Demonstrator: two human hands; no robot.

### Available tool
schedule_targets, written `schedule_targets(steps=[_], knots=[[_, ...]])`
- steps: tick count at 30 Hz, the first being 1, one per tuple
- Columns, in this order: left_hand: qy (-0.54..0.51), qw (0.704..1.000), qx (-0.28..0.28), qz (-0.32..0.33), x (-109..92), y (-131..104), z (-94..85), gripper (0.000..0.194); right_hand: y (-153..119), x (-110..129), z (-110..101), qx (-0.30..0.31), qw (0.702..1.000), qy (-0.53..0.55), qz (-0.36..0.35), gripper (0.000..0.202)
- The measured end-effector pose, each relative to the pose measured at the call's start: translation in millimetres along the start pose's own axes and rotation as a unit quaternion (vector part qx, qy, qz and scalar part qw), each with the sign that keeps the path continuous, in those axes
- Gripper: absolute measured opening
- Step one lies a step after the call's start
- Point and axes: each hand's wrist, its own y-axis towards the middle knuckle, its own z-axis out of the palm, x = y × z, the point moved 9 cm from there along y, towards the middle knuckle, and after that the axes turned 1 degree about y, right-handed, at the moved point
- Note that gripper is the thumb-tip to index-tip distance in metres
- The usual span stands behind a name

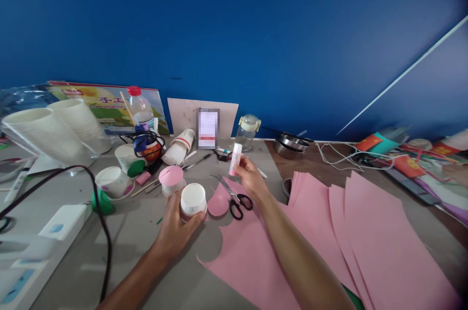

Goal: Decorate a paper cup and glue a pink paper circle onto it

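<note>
My left hand (179, 224) is wrapped round an upside-down white paper cup (193, 198), its flat base facing up. In my right hand (248, 173) is a glue stick (236, 160), held upright with its white end on top. Between the hands lie black-handled scissors (237, 199), partly over a pink paper circle (218, 203). A second cup with a pink disc (171, 175) on top stands just behind the left hand. Under my right forearm spreads a cut pink sheet (252, 251) with a curved notch.
Stacked paper cups (47, 134), a capped bottle (141, 107) and a power strip (58, 237) are on the left. Behind stand a phone (208, 128) and a glass jar (246, 133). Pink sheets (383, 237), metal bowls (290, 145) and white cables (331, 156) lie right.
</note>
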Motion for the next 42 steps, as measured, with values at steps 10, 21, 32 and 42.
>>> schedule_targets(steps=[10,21,32,42], knots=[[0.015,1.000,0.008,-0.002,-10.8,1.2,0.9,0.039,4.7,-15.9,-12.7,-0.064,0.967,-0.242,-0.045,0.023],[0.021,0.999,0.033,-0.006,-7.1,1.3,4.4,0.043,4.7,-16.1,-10.5,-0.061,0.941,-0.325,-0.071,0.035],[-0.001,1.000,0.022,-0.014,-0.2,-0.7,5.0,0.048,-26.7,60.5,15.9,0.028,0.936,-0.332,-0.111,0.014],[-0.016,1.000,0.014,-0.012,-5.8,-1.3,3.6,0.044,-86.7,57.7,50.8,0.260,0.806,-0.511,-0.148,0.032]])
